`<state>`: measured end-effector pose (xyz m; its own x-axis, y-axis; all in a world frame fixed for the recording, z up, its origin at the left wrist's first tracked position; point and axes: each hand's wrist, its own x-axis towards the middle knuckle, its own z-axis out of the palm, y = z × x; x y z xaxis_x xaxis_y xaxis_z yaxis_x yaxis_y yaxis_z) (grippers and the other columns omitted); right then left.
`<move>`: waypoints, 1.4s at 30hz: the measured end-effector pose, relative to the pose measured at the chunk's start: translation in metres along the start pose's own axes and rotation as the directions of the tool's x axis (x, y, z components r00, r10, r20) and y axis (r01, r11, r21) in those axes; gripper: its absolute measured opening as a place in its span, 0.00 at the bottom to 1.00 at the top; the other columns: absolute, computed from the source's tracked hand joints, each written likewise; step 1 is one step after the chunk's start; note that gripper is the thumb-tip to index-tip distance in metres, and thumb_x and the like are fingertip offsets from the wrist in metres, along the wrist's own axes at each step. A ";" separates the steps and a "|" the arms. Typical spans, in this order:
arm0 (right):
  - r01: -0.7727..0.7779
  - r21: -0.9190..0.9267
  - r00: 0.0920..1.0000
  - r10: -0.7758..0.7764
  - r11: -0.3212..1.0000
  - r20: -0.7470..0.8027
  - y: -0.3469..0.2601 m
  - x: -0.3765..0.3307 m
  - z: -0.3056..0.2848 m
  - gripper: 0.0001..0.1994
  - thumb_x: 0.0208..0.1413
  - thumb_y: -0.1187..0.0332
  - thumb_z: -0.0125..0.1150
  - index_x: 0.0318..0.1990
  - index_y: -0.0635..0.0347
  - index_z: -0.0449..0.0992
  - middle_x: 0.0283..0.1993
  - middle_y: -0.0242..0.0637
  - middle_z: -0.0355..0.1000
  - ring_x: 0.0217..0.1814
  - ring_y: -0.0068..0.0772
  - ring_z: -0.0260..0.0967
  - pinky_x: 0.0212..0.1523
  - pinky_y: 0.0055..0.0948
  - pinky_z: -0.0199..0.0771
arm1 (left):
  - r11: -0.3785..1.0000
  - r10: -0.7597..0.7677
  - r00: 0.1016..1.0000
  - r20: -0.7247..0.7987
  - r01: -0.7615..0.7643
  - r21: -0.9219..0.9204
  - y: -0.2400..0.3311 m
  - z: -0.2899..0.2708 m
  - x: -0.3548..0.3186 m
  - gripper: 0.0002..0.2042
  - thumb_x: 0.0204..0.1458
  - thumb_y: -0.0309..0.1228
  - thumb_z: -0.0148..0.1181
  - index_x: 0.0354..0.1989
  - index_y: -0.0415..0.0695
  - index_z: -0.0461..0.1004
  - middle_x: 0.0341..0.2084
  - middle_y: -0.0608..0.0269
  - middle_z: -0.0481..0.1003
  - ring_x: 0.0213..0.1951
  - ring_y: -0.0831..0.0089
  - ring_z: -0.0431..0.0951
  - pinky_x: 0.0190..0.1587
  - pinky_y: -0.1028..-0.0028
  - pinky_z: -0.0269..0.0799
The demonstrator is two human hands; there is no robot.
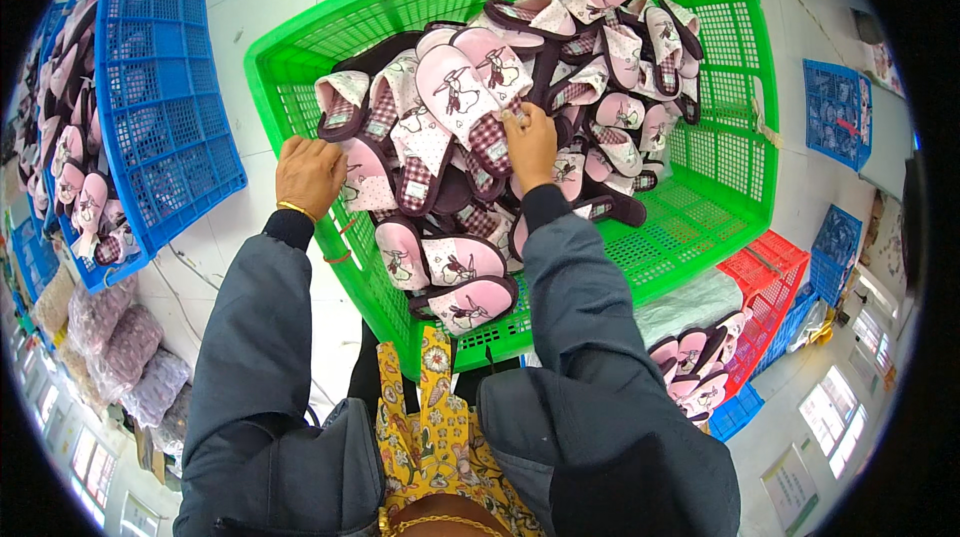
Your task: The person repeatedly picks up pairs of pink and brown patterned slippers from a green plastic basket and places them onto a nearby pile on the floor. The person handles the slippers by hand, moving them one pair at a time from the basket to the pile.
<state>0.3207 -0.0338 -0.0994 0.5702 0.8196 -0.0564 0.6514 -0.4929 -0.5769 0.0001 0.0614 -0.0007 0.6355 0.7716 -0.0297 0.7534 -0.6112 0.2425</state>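
Observation:
A large green plastic basket [262,87] stands in front of me, heaped with pink slippers that have dark soles, checked insoles and a printed animal figure on the toe. With thumb and fingers, my right hand [532,145] grips the heel end of a pink slipper [455,87] on top of the heap, its toe pointing away from me. My left hand [308,175] is closed over the basket's left rim, beside another slipper [365,177]. Several more slippers [470,302] lie in the near corner, toes and heels facing various ways.
On the left, a blue crate [160,97] stands beside more pink slippers [90,199]. Bagged bundles [130,347] lie below it. To the right are a red crate [765,287], a group of slippers [700,362] and a blue crate [838,115]. The basket's right end shows bare mesh floor.

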 end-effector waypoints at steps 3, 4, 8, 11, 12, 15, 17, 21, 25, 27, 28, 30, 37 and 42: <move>-0.345 0.268 0.937 0.315 0.899 0.150 -0.042 -0.032 -0.013 0.30 0.54 0.56 0.61 0.57 0.67 0.61 0.29 0.41 0.74 0.32 0.38 0.72 0.38 0.35 0.70 | 1.000 -0.002 1.000 0.000 0.002 0.010 0.001 0.000 0.002 0.04 0.46 0.31 0.60 0.26 0.46 0.73 0.23 0.64 0.72 0.32 0.65 0.73 0.47 0.65 0.63; -0.374 0.400 0.927 0.320 0.837 0.196 -0.050 -0.035 -0.012 0.29 0.54 0.57 0.61 0.57 0.67 0.60 0.35 0.41 0.75 0.36 0.35 0.72 0.40 0.33 0.71 | 1.000 0.000 1.000 0.001 0.000 0.004 0.001 0.001 0.001 0.04 0.46 0.31 0.60 0.26 0.46 0.73 0.23 0.64 0.72 0.32 0.65 0.73 0.47 0.65 0.63; -0.658 0.753 0.680 0.429 -0.003 0.595 -0.045 -0.001 0.023 0.22 0.54 0.61 0.63 0.51 0.62 0.67 0.43 0.39 0.74 0.42 0.35 0.72 0.43 0.34 0.72 | 1.000 -0.004 1.000 -0.002 0.004 0.006 0.001 -0.001 -0.002 0.04 0.46 0.31 0.60 0.26 0.46 0.73 0.23 0.64 0.73 0.32 0.65 0.73 0.47 0.64 0.63; -0.631 0.641 0.542 0.342 -0.438 0.768 -0.031 0.031 0.048 0.15 0.53 0.64 0.65 0.45 0.59 0.71 0.44 0.39 0.74 0.45 0.38 0.72 0.47 0.39 0.73 | 1.000 0.010 1.000 0.001 -0.010 0.004 -0.001 0.000 -0.003 0.04 0.46 0.31 0.61 0.26 0.47 0.73 0.24 0.64 0.73 0.32 0.65 0.73 0.47 0.64 0.63; -0.595 0.595 0.519 0.307 -0.541 0.798 -0.034 0.035 0.051 0.13 0.53 0.65 0.65 0.43 0.58 0.72 0.45 0.39 0.74 0.46 0.39 0.72 0.48 0.41 0.73 | 1.000 0.010 1.000 -0.009 -0.010 0.001 -0.002 0.000 -0.004 0.04 0.46 0.31 0.61 0.26 0.46 0.73 0.24 0.64 0.73 0.32 0.65 0.74 0.47 0.64 0.63; -0.571 0.619 0.561 0.295 -0.539 0.774 -0.035 0.037 0.049 0.11 0.57 0.71 0.58 0.45 0.62 0.71 0.47 0.44 0.72 0.48 0.42 0.72 0.50 0.44 0.74 | 1.000 0.025 0.999 -0.028 -0.025 -0.010 -0.003 -0.002 -0.003 0.04 0.46 0.31 0.61 0.26 0.46 0.73 0.24 0.64 0.73 0.32 0.64 0.74 0.47 0.64 0.63; -0.543 0.628 0.596 0.270 -0.558 0.756 -0.033 0.030 0.044 0.11 0.57 0.74 0.57 0.47 0.65 0.70 0.49 0.46 0.72 0.51 0.43 0.72 0.54 0.46 0.72 | 0.999 0.050 0.998 -0.025 -0.051 -0.019 -0.002 -0.001 0.002 0.04 0.46 0.31 0.61 0.26 0.46 0.73 0.24 0.64 0.74 0.33 0.64 0.74 0.47 0.64 0.63; -0.494 0.663 0.735 0.137 -0.563 0.664 -0.068 -0.032 -0.007 0.12 0.60 0.70 0.51 0.48 0.67 0.68 0.49 0.46 0.72 0.51 0.44 0.71 0.54 0.47 0.72 | 0.998 0.059 0.997 -0.047 -0.059 0.002 -0.012 0.006 -0.007 0.04 0.47 0.32 0.59 0.27 0.47 0.74 0.26 0.62 0.74 0.34 0.61 0.74 0.48 0.62 0.63; -0.348 0.726 0.751 0.286 -0.593 0.594 -0.101 -0.122 -0.137 0.09 0.59 0.73 0.53 0.45 0.65 0.70 0.43 0.40 0.73 0.43 0.37 0.73 0.47 0.38 0.76 | 0.985 0.108 0.991 0.083 -0.118 0.127 -0.015 0.024 -0.010 0.06 0.49 0.38 0.57 0.27 0.50 0.73 0.25 0.66 0.75 0.35 0.64 0.75 0.49 0.61 0.61; -0.295 0.818 0.762 0.395 -0.493 0.513 -0.092 -0.171 -0.189 0.09 0.59 0.71 0.54 0.45 0.61 0.70 0.41 0.35 0.73 0.41 0.31 0.73 0.45 0.33 0.76 | 0.970 0.104 0.966 0.237 -0.151 0.191 -0.017 0.035 -0.011 0.08 0.50 0.42 0.56 0.28 0.52 0.74 0.29 0.66 0.75 0.36 0.64 0.75 0.49 0.61 0.61; -0.265 0.839 0.794 0.386 -0.475 0.469 -0.086 -0.190 -0.216 0.09 0.59 0.69 0.54 0.46 0.59 0.70 0.42 0.33 0.72 0.41 0.29 0.73 0.45 0.31 0.76 | 0.969 0.055 0.959 0.279 -0.118 0.216 -0.024 0.039 -0.017 0.08 0.50 0.42 0.56 0.30 0.53 0.74 0.29 0.65 0.75 0.37 0.62 0.75 0.46 0.58 0.63; -0.234 0.847 0.714 0.507 -0.477 0.483 -0.061 -0.232 -0.267 0.12 0.59 0.68 0.55 0.49 0.58 0.68 0.44 0.31 0.72 0.42 0.28 0.73 0.44 0.31 0.76 | 0.988 0.152 0.974 0.168 -0.149 -0.029 -0.030 0.056 -0.030 0.08 0.48 0.39 0.58 0.28 0.49 0.74 0.30 0.58 0.74 0.36 0.54 0.73 0.42 0.56 0.66; 0.195 0.947 0.644 0.761 -0.256 0.073 0.039 -0.366 -0.412 0.13 0.61 0.64 0.53 0.50 0.59 0.69 0.49 0.36 0.72 0.50 0.33 0.71 0.52 0.36 0.73 | 0.967 0.124 0.950 0.287 -0.051 -0.248 0.028 0.046 -0.101 0.06 0.48 0.30 0.57 0.28 0.39 0.76 0.28 0.47 0.73 0.35 0.49 0.71 0.39 0.56 0.67; 0.308 0.933 0.478 0.878 -0.187 0.018 0.118 -0.444 -0.487 0.16 0.62 0.62 0.52 0.53 0.59 0.68 0.51 0.38 0.71 0.52 0.37 0.70 0.54 0.41 0.72 | 0.946 0.315 0.860 0.403 -0.321 -0.053 0.083 0.032 -0.129 0.09 0.48 0.32 0.54 0.25 0.40 0.77 0.27 0.50 0.75 0.33 0.50 0.73 0.37 0.57 0.68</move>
<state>0.3881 -0.5984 0.2550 0.8354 -0.0360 -0.5485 -0.4133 0.6168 -0.6699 -0.0139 -0.0943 -0.0078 0.8512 0.3999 -0.3399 0.4993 -0.8164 0.2900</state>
